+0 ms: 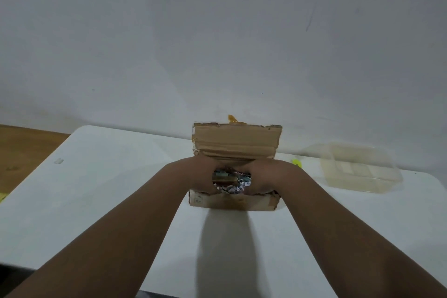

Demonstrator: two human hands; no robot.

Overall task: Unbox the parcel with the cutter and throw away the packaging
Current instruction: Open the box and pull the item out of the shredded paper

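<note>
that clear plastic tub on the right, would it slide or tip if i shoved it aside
Probably slide: the clear plastic tub sits low and wide on the smooth white table. Its thin, see-through walls suggest it is light and may flex under a squeeze.

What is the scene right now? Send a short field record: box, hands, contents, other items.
box: open, far flap up, on white table
left hand: in the box, left of the wrap; grip hidden
right hand: in the box, right of the wrap; grip hidden
wrap: shiny, crumpled, between the hands
tub: clear, right of the box, apart from it
yellow-green item: between box and tub, mostly hidden; cannot identify
</note>
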